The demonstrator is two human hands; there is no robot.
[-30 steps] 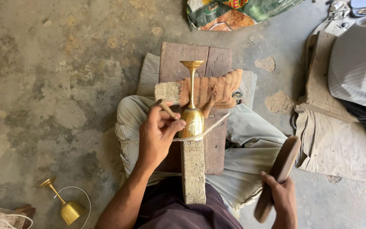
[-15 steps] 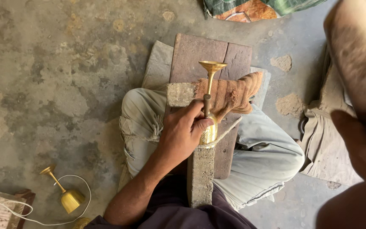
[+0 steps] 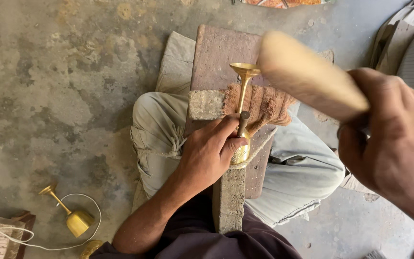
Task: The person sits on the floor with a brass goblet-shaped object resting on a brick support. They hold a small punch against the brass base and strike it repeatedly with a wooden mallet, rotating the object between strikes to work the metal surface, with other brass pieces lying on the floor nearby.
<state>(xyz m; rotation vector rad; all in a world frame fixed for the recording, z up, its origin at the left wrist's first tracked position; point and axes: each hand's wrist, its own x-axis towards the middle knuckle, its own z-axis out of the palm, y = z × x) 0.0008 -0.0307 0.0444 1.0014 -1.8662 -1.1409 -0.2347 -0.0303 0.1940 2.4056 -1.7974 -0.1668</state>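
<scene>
My left hand [image 3: 210,153] grips a thin metal punch [image 3: 242,123] and steadies a brass goblet [image 3: 243,96] that lies on its side across a stone bar [image 3: 229,192]. The goblet's round foot points away from me, and its cup is under my fingers. A brown cloth [image 3: 264,103] pads the goblet's stem. My right hand [image 3: 394,144] is raised close to the camera, shut on a wooden mallet [image 3: 307,76] whose blurred head hangs above and to the right of the goblet.
The stone bar rests on a reddish board [image 3: 216,57] between my knees. A second brass goblet [image 3: 75,218] with a white cord lies on the concrete floor at the lower left. Folded grey cloth [image 3: 398,33] lies at the upper right.
My right hand has swung the mallet up from beside my right knee to high over the goblet. My left hand has shifted its hold on the goblet and punch.
</scene>
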